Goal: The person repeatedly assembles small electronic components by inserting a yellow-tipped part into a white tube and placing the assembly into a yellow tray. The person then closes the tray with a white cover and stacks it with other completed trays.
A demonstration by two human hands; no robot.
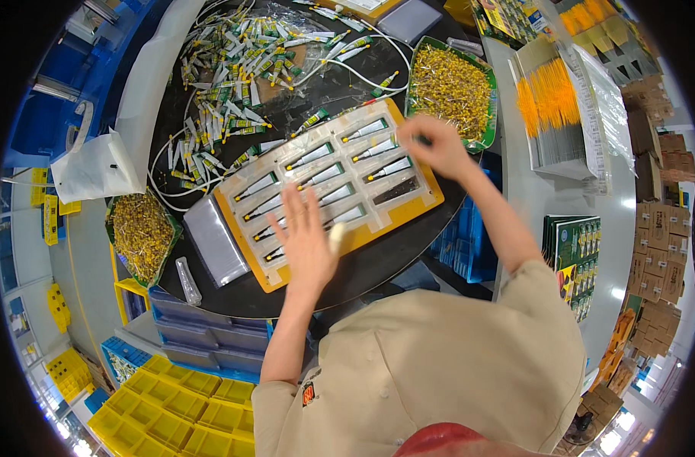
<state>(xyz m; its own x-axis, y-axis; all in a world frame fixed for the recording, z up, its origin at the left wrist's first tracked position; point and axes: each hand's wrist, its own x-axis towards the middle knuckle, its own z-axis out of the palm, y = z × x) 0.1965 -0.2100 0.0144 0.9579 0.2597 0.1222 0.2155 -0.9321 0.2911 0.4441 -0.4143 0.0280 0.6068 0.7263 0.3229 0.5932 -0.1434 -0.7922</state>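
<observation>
A yellow-edged tray (267,274) with pale moulded compartments lies tilted on the round black table. Small white-and-green tubes with yellow tips (311,157) fill most of its slots; one slot (395,191) at the right shows only a dark bottom. My left hand (309,240) rests over the tray's near-left part, fingers apart, a pale cover on the thumb. Above the upper right corner of the tray is my right hand (439,148), slightly blurred, its fingers curled together. What it holds, if anything, I cannot make out.
Loose tubes (241,68) are heaped at the far left, a white cable (393,47) running among them. Green trays of small yellow-topped pieces stand at the far right (450,91) and left (140,236). A clear plastic case (216,242) lies beside the tray. Yellow bins (172,404) stand lower left.
</observation>
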